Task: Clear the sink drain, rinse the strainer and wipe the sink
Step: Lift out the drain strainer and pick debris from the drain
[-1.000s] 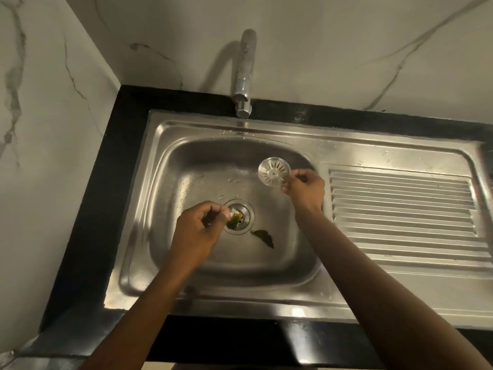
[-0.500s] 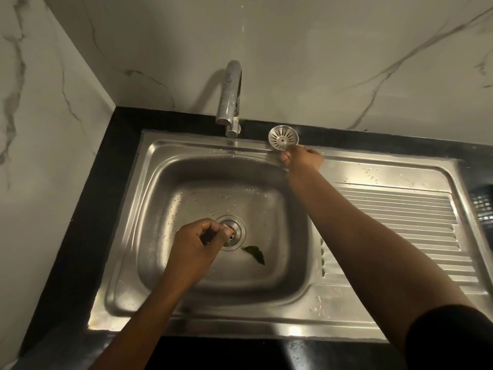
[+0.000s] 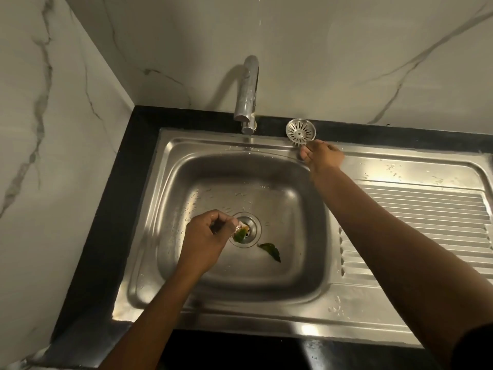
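Note:
My left hand point(image 3: 206, 237) is down in the steel sink point(image 3: 213, 166) at the left rim of the open drain point(image 3: 252, 229), fingers pinched on a green-yellow leaf scrap point(image 3: 240, 234). A second dark green leaf point(image 3: 271, 251) lies on the basin floor just right of the drain. My right hand point(image 3: 321, 154) reaches to the sink's back rim and holds the round slotted metal strainer point(image 3: 300, 131) by its lower edge, over the black counter strip right of the tap.
A chrome tap point(image 3: 248, 94) stands at the back centre, its spout over the basin, with no water running. A ribbed draining board point(image 3: 416, 222) fills the right side. Marble-look walls point(image 3: 53, 129) close in at the left and back. The black counter point(image 3: 112, 198) borders the sink.
My right hand has carried the strainer from above the basin to the back rim beside the tap. My left hand stayed at the drain and now shows the leaf scrap lifted at its edge.

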Tool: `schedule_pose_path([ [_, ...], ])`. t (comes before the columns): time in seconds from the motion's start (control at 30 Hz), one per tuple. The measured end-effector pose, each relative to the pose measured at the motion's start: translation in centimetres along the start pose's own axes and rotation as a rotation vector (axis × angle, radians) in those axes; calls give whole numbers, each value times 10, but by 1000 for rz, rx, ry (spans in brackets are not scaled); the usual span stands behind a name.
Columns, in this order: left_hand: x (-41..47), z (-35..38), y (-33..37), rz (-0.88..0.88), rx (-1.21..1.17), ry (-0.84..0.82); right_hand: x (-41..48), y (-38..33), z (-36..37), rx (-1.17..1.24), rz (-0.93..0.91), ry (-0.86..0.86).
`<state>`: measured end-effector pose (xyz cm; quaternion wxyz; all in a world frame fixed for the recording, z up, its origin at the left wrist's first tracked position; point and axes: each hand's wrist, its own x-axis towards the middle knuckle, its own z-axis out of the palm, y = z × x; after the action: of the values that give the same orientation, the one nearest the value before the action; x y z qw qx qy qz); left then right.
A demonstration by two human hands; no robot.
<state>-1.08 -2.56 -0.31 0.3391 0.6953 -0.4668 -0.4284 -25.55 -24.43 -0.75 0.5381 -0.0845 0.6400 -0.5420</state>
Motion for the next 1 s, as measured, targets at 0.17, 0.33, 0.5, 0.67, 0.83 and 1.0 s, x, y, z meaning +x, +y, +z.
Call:
schedule_pose_path([
  [0.17, 19, 5, -18, -34, 10, 50, -32, 28, -30, -146, -134, -100],
  [0.33, 35, 17, -36, -32, 46, 62, -60, 92, -65, -1002, -335, -463],
  [0.5, 46, 35, -55, -85, 97, 11, -67, 143, -82, -1775, -242, -712],
  [0.67, 53, 45, -78, -132, 175, -1, -70, 179, -103, -1973, -354, -756],
  [0.83, 58, 48, -96, -184, 228, -9, -68, 190, -96, -1976, -427, -800],
  [1.0, 62, 50, -105, -191, 282, -17, -65, 187, -78, -1824, -427, -715],
])
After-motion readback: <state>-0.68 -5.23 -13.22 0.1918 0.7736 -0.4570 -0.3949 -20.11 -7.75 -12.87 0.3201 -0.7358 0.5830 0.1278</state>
